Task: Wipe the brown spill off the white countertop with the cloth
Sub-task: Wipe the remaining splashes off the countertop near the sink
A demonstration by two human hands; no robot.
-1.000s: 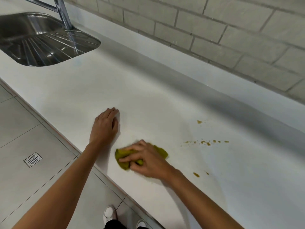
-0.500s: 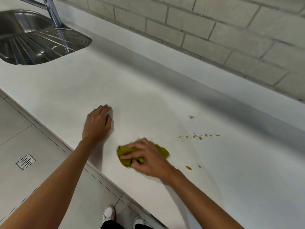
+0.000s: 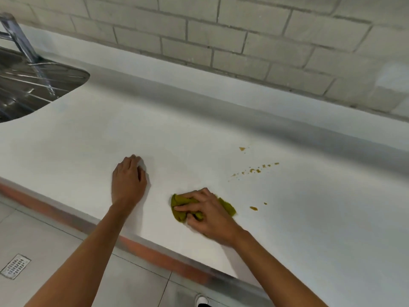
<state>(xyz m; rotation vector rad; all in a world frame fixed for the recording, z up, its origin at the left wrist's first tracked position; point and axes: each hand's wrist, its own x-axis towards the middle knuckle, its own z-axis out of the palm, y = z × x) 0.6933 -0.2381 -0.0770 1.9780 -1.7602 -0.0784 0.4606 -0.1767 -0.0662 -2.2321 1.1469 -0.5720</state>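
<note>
A crumpled olive-green cloth [image 3: 179,209] lies on the white countertop [image 3: 88,156] under my right hand [image 3: 208,214], whose fingers are closed over it. Brown spill drops [image 3: 256,170] form a line to the upper right of the cloth. One drop [image 3: 242,148] sits farther back. Two more drops [image 3: 253,208] lie just right of the cloth, apart from it. My left hand [image 3: 128,182] rests flat on the counter to the left of the cloth, fingers together, holding nothing.
A steel sink [image 3: 33,89] with a tap [image 3: 17,38] is set into the counter at the far left. A grey brick wall [image 3: 243,45] runs along the back. The counter's front edge [image 3: 155,253] drops to a tiled floor with a drain grate [image 3: 15,266].
The view has swung right and up, so the sink has slid toward the left edge. My right hand has closed its fingers tighter over the cloth. The left hand stays planted.
</note>
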